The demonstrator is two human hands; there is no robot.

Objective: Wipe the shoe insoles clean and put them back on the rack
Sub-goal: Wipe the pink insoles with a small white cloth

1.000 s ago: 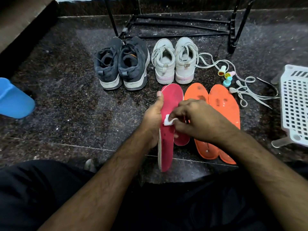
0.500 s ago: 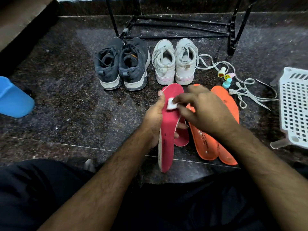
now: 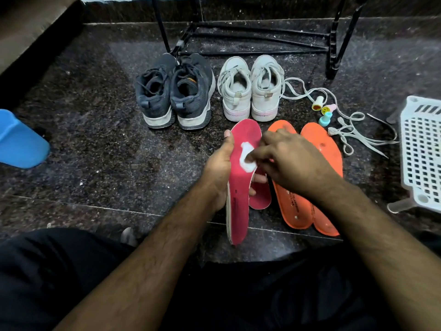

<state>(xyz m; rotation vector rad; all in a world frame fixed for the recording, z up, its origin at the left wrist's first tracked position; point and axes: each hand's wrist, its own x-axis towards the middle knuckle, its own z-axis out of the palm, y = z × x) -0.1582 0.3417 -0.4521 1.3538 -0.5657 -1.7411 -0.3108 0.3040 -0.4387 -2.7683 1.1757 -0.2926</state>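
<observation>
Left hand (image 3: 220, 168), frame centre: fingers curled round the edge of the raised pink insole (image 3: 239, 187), gripping it. Right hand (image 3: 290, 161): fingertips pinch a white wipe (image 3: 247, 158) against the insole face. Two orange insoles (image 3: 307, 187) lie on the floor, right of centre.

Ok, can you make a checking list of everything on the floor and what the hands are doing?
Surface: dark speckled stone floor, dusty.
Job's things: red insole held upright; second red insole and two orange insoles lie on the floor.
Clutter: dark sneakers, white sneakers, three small coloured bottles, white plastic stool, blue object.
Hands: left hand grips the red insole; right hand presses a white wipe on it.
Cables: none; loose white laces.
Surroundings: black rack behind the shoes.
</observation>
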